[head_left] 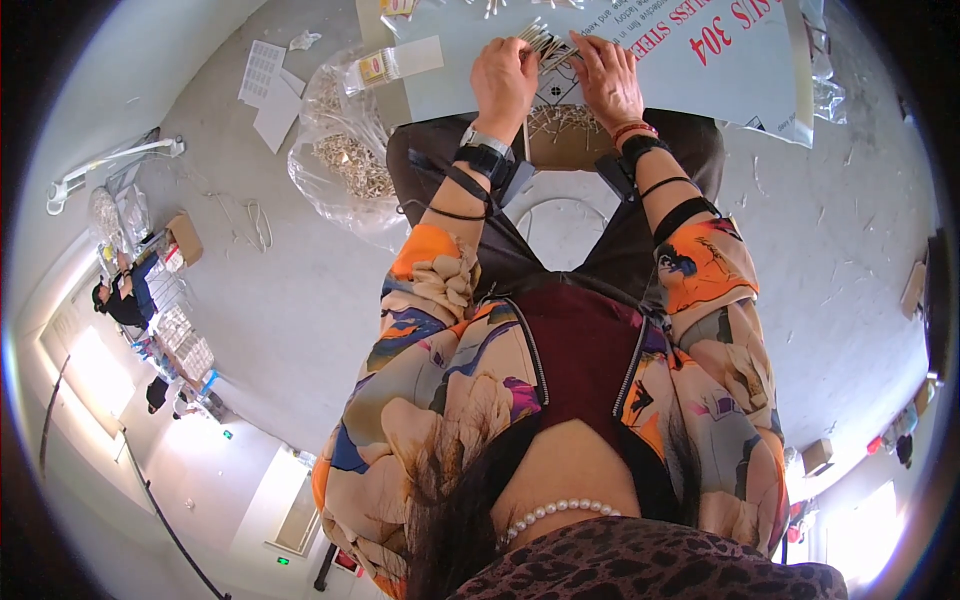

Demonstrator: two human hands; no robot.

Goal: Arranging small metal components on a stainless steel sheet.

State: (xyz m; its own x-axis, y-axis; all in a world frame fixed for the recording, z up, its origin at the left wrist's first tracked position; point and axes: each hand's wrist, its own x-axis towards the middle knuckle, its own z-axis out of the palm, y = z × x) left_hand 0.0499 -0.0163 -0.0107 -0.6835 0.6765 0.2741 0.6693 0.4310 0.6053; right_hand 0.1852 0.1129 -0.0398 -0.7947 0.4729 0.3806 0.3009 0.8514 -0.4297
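Both hands work at 12 o'clock: left hand (503, 78) and right hand (608, 75) each pinch 1 bundle of thin pale sticks (545, 42) over the grey sheet (640, 80), while many loose sticks remain unsorted in the clear bag (345, 150) at 10 o'clock.

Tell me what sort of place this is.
Probably a small workshop or packing room with a bare grey concrete floor. Both hands hold a bundle of thin pale sticks over a large grey printed sheet; a clear plastic bag of similar sticks lies beside it.
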